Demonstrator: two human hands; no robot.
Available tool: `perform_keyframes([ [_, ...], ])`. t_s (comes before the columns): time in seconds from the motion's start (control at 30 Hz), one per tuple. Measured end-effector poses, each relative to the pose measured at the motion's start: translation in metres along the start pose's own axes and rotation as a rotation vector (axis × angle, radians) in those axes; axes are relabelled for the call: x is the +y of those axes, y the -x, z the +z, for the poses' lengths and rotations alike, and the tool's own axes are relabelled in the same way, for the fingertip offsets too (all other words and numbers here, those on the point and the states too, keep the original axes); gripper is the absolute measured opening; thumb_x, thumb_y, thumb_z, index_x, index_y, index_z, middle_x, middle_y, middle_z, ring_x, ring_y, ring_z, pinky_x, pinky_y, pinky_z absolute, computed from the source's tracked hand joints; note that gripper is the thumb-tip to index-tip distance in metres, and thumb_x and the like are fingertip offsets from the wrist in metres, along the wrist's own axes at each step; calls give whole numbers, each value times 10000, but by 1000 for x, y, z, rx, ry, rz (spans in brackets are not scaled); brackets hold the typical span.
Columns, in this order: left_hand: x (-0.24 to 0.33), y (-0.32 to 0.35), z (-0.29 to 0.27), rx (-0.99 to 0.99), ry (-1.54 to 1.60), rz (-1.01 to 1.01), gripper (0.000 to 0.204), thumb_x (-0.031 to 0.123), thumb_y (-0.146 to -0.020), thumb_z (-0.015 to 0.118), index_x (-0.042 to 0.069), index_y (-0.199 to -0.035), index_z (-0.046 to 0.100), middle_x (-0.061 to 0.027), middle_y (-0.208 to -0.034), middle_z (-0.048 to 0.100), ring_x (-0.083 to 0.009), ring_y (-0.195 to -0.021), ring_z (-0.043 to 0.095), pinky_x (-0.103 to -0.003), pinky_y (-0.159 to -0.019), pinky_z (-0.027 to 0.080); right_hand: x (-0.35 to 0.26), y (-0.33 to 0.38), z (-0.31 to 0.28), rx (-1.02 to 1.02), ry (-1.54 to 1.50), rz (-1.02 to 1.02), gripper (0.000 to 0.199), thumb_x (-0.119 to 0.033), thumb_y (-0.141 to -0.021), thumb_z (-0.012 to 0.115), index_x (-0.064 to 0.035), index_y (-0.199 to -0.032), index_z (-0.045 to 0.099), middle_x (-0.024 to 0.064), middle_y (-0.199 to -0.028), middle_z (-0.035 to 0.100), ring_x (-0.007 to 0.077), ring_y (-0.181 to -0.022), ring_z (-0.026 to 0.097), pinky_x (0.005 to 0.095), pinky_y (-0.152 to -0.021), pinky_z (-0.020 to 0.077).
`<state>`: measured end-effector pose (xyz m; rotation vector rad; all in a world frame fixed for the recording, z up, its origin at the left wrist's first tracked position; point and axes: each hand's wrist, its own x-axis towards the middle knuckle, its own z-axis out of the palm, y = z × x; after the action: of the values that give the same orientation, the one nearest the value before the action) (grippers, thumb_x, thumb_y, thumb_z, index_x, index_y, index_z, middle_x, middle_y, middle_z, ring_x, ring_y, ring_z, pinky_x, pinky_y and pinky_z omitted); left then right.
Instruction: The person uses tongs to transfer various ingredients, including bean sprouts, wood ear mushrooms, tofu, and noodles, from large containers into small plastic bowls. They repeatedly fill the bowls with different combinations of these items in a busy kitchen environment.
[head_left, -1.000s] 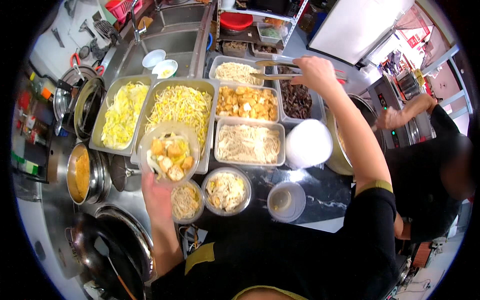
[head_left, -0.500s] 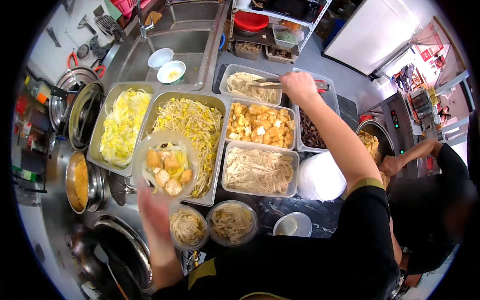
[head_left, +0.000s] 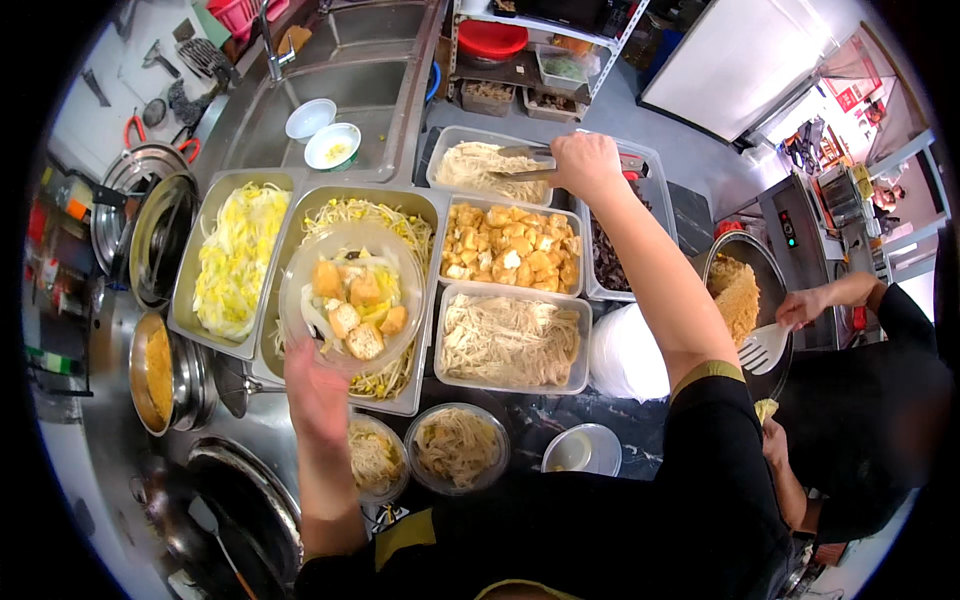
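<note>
My left hand (head_left: pixel 318 395) grips the near-left edge of a clear plastic bowl (head_left: pixel 297 300) over the tray of bean sprouts (head_left: pixel 405 225). Inside the bowl are fried tofu pieces (head_left: pixel 343 319), pale cabbage strips and some dark bits. My right hand (head_left: pixel 587 162) is closed round metal tongs (head_left: pixel 527 175), partly hidden by the hand. The tong arms stand apart, their tips at a far tub of pale shredded strips (head_left: pixel 470 160). Nearer, in a column, sit a tub of tofu chunks (head_left: pixel 512 250) and another of pale strips (head_left: pixel 515 340).
Two filled bowls (head_left: pixel 457 448) and an almost bare one (head_left: pixel 582 450) stand near me. White stacked lids or bowls (head_left: pixel 628 352), a dark-food tub (head_left: pixel 608 255) and a cabbage tray (head_left: pixel 240 260) flank the tubs. At right a co-worker holds a white slotted spatula (head_left: pixel 765 348).
My left hand has brought the bowl slightly right, further over the sprouts. The tong arms now show wider apart at the far tub. A co-worker's spatula has come into sight.
</note>
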<state>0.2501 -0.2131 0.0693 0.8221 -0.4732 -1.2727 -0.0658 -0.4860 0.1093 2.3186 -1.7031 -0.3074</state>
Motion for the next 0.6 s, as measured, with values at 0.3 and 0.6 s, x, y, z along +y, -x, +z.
perform_keyframes([
  [0.3,8,5,-1,20,-23,11,648,317,-944,522,27,-1480,301,-151,-1491,393,-317,-1363,410,-515,-1111,364,5,-16,33,-56,37,-43,171,-144,-820,619,-129,-956,722,102,-935,722,282,-907,707,387,-775,557],
  [0.6,8,3,-15,49,-6,12,680,288,-920,554,35,-1490,283,-143,-1498,382,-312,-1367,403,-516,-1116,359,47,22,-49,274,-59,7,235,-300,-734,781,-168,-920,725,101,-828,712,279,-819,705,395,-714,554],
])
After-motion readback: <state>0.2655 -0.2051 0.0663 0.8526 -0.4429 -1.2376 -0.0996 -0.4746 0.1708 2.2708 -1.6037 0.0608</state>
